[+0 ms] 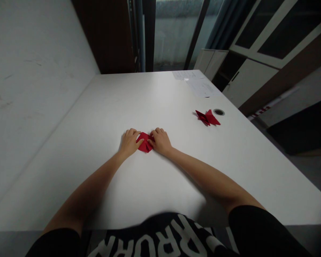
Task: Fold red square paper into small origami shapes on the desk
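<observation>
A small piece of folded red paper lies on the white table between my two hands. My left hand grips its left side, the thumb lying on top of the paper. On the opposite side my right hand has its fingers curled round the right edge, thumb pressed on the surface. The thumbs are close together near the paper's middle, where creases and a small flap show. Parts of both side edges are hidden under the fingers.
Farther right on the table rests a folded red paper figure with pointed ends, beside a round cable hole. Printed sheets lie at the far right corner. A wall borders the left side; cabinets stand beyond the right edge.
</observation>
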Demonstrator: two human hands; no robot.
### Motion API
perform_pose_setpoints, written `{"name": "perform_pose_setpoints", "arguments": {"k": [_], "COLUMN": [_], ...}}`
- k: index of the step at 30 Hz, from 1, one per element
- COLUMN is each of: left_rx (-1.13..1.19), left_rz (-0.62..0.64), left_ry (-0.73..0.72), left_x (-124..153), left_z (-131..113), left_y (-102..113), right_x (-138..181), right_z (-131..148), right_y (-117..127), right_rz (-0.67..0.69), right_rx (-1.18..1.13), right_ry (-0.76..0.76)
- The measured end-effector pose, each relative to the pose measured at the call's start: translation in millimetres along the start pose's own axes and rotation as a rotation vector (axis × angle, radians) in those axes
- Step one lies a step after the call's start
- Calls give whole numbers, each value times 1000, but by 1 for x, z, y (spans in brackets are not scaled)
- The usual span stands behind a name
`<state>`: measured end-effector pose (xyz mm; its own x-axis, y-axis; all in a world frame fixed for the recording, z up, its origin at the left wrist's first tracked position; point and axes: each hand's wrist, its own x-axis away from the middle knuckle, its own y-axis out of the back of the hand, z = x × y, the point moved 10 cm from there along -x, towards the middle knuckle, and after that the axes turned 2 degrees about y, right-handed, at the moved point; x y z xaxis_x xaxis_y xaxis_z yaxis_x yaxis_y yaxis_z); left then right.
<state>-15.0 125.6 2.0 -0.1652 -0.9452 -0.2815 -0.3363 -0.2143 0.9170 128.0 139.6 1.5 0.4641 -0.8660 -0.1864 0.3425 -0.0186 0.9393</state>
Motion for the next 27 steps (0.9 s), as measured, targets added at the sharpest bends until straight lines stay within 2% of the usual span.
{"name": "perform_pose_setpoints", "arguments": {"k": [3,9,16,19,22,27], "left_rx": [-1,3,71,184,344,750], "left_rz": [13,96,127,208,292,223], "left_ry": [-5,-49,-17,-25,43,202], "left_x": [-1,-9,-15,-15,-14,-18], "left_z": [-1,-4,7,11,20,38], "left_y": [-3,-10,-10,-14,-19,-14], "right_x": [-1,-2,-4,-7,-10,-12], "right_z": [-2,3,-3,-9,-16,-44], "right_y": [-3,-5,-3,-1,1,4], "right_rz": [9,-22,-71,-88,-113,-199], "right_rx": [-46,-79,-102,-157,-259,-628], "right_ry": [-22,28,73,90,81,-93]}}
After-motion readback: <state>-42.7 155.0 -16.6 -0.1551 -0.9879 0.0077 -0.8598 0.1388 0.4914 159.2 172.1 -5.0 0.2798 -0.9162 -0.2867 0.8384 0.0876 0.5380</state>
